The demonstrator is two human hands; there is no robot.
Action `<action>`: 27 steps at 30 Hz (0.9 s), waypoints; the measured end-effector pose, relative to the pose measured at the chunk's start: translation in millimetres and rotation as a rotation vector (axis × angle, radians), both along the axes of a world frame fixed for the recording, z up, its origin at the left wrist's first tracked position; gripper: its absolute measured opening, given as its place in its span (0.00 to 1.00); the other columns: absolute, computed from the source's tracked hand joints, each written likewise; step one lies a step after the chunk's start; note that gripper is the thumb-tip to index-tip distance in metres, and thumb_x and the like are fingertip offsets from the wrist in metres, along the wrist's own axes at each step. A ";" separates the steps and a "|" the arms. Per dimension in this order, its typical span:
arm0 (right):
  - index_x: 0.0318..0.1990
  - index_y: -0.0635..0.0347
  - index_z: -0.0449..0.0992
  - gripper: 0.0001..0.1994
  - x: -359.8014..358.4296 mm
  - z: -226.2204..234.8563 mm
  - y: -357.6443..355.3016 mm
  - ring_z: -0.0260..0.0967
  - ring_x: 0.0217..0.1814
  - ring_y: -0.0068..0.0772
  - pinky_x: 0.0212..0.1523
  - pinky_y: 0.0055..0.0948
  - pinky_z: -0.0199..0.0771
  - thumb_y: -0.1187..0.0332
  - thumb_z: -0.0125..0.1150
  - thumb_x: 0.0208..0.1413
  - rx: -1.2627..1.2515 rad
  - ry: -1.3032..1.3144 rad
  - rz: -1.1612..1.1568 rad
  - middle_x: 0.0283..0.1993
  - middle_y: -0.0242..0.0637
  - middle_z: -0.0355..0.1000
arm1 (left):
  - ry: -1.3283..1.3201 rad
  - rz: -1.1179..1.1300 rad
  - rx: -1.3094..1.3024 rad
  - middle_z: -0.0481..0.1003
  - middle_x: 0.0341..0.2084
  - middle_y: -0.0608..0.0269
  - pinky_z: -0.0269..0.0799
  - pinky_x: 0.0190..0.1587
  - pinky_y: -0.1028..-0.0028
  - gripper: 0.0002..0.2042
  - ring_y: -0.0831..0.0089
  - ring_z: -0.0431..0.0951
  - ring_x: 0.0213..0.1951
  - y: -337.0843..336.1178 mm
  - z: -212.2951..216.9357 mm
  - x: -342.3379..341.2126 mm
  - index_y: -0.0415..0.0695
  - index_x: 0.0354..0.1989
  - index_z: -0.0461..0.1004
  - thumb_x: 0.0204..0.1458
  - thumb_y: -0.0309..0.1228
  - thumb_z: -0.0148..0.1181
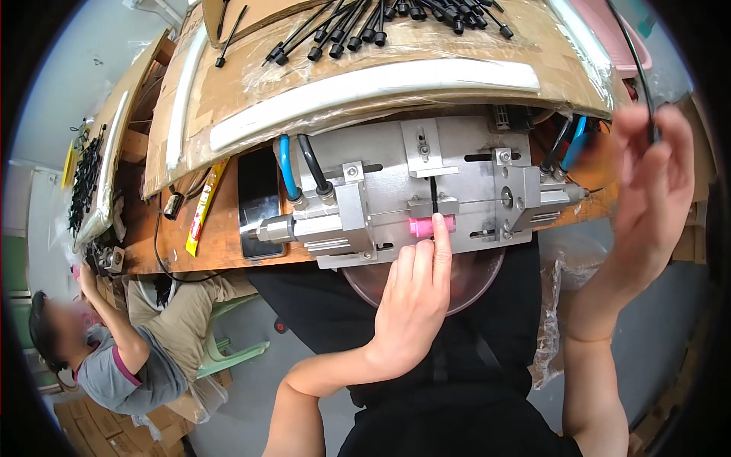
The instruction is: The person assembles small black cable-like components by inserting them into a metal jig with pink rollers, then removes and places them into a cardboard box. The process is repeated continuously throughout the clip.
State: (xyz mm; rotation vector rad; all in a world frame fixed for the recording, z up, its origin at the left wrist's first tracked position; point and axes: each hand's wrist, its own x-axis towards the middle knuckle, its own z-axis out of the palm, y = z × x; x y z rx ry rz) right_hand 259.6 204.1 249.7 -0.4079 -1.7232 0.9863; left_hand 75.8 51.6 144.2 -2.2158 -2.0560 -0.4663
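Left hand (411, 305) nearer, index fingertip pressing the pink tube (426, 225) lying left-right in the metal jig (426, 190), nothing gripped. Right hand (647, 198) up far right, pinching a black cable tie (636, 61)

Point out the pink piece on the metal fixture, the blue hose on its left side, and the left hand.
pink piece (423, 226), head view, on its left half, clear of the fingertip.
blue hose (287, 172), head view, mid-length of the tube.
left hand (411, 305), head view, back of the hand.

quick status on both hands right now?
Left hand: index finger pressing the pink part on the metal fixture, holding nothing.
Right hand: raised, pinching a thin black cable tie.
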 end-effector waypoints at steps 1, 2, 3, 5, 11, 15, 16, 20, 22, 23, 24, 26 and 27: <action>0.56 0.69 0.67 0.17 -0.7 -8.3 -14.5 0.70 0.47 0.31 0.49 0.26 0.71 0.69 0.55 0.62 0.001 -0.012 -0.060 0.48 0.47 0.72 | -0.014 -0.014 -0.012 0.66 0.34 0.60 0.69 0.41 0.74 0.34 0.70 0.68 0.35 0.8 1.0 1.3 0.28 0.65 0.55 0.46 0.22 0.56; 0.55 0.70 0.67 0.18 -9.8 -23.3 -24.5 0.72 0.43 0.31 0.43 0.25 0.73 0.73 0.58 0.59 -0.015 -0.012 -0.081 0.46 0.47 0.73 | -0.013 0.010 -0.031 0.66 0.34 0.60 0.69 0.42 0.74 0.35 0.69 0.68 0.35 -2.3 0.8 -2.9 0.28 0.65 0.55 0.45 0.22 0.55; 0.54 0.71 0.68 0.19 -16.2 -33.6 -39.3 0.73 0.39 0.30 0.39 0.25 0.75 0.79 0.60 0.55 -0.023 -0.061 -0.098 0.44 0.47 0.74 | -0.027 0.004 -0.038 0.66 0.34 0.59 0.69 0.43 0.74 0.35 0.69 0.68 0.35 -3.6 4.3 -6.2 0.27 0.65 0.55 0.45 0.22 0.55; 0.54 0.73 0.69 0.23 -29.7 -67.2 -66.7 0.73 0.34 0.30 0.34 0.26 0.76 0.86 0.62 0.48 0.006 -0.200 -0.117 0.41 0.46 0.75 | -0.164 0.028 -0.103 0.67 0.37 0.55 0.68 0.46 0.68 0.37 0.60 0.68 0.40 -10.4 8.9 -13.1 0.32 0.67 0.54 0.43 0.15 0.55; 0.58 0.74 0.68 0.31 -47.6 -120.2 -98.7 0.66 0.26 0.35 0.29 0.32 0.68 0.86 0.65 0.40 0.240 -0.549 -0.174 0.26 0.39 0.68 | -0.129 0.168 0.484 0.76 0.38 0.60 0.70 0.41 0.72 0.12 0.70 0.72 0.35 88.2 78.8 -117.6 0.45 0.45 0.78 0.56 0.20 0.53; 0.60 0.73 0.68 0.30 -63.9 -120.8 -97.8 0.63 0.24 0.31 0.28 0.31 0.67 0.84 0.65 0.44 0.265 -0.563 -0.134 0.23 0.37 0.64 | -0.096 0.056 0.279 0.74 0.38 0.61 0.69 0.42 0.72 0.11 0.69 0.71 0.34 126.6 93.3 -186.6 0.46 0.42 0.77 0.53 0.19 0.56; 0.60 0.73 0.67 0.31 -64.2 -123.1 -96.5 0.63 0.24 0.31 0.28 0.31 0.68 0.83 0.65 0.45 0.258 -0.581 -0.125 0.23 0.37 0.64 | -0.145 0.047 0.194 0.74 0.38 0.58 0.70 0.42 0.71 0.12 0.66 0.73 0.35 130.1 97.4 -187.4 0.46 0.42 0.77 0.52 0.18 0.56; 0.61 0.72 0.66 0.30 -59.9 -103.4 -95.5 0.64 0.27 0.32 0.30 0.31 0.69 0.81 0.64 0.47 0.217 -0.712 -0.071 0.27 0.37 0.67 | -0.180 -0.060 0.321 0.73 0.35 0.59 0.71 0.37 0.71 0.16 0.69 0.73 0.32 121.9 100.0 -181.8 0.46 0.45 0.76 0.49 0.15 0.57; 0.60 0.71 0.67 0.27 -52.6 -80.7 -79.3 0.64 0.29 0.34 0.31 0.31 0.70 0.80 0.64 0.49 0.296 -0.738 -0.055 0.29 0.37 0.69 | -0.180 -0.030 0.459 0.72 0.33 0.60 0.70 0.37 0.70 0.21 0.69 0.71 0.31 104.1 91.8 -157.6 0.46 0.50 0.74 0.47 0.13 0.58; 0.59 0.71 0.68 0.26 -53.2 -69.8 -68.1 0.65 0.29 0.34 0.32 0.31 0.70 0.79 0.64 0.49 0.335 -0.743 -0.033 0.29 0.37 0.70 | -0.208 0.012 0.481 0.71 0.32 0.60 0.70 0.37 0.70 0.24 0.69 0.71 0.32 88.2 87.2 -143.4 0.47 0.54 0.73 0.46 0.13 0.57; 0.57 0.70 0.70 0.24 -54.7 -62.9 -51.5 0.67 0.32 0.36 0.33 0.31 0.70 0.78 0.63 0.50 0.482 -0.710 -0.153 0.30 0.37 0.71 | -0.249 0.041 0.502 0.71 0.32 0.60 0.69 0.37 0.70 0.27 0.69 0.71 0.33 74.4 79.5 -124.8 0.47 0.57 0.72 0.46 0.12 0.57; 0.52 0.68 0.74 0.19 -73.2 -36.1 -7.7 0.70 0.35 0.37 0.35 0.32 0.71 0.77 0.63 0.51 0.718 -0.600 -0.349 0.32 0.38 0.73 | -0.220 0.037 0.426 0.71 0.33 0.59 0.69 0.37 0.71 0.33 0.67 0.69 0.35 30.8 65.2 -87.8 0.39 0.63 0.66 0.43 0.12 0.59; 0.49 0.67 0.76 0.16 -90.6 -25.5 17.5 0.72 0.35 0.36 0.35 0.32 0.72 0.77 0.63 0.51 0.796 -0.535 -0.434 0.32 0.39 0.74 | -0.198 0.017 0.331 0.70 0.34 0.59 0.69 0.38 0.71 0.35 0.67 0.68 0.36 11.7 53.3 -72.0 0.37 0.63 0.65 0.41 0.11 0.61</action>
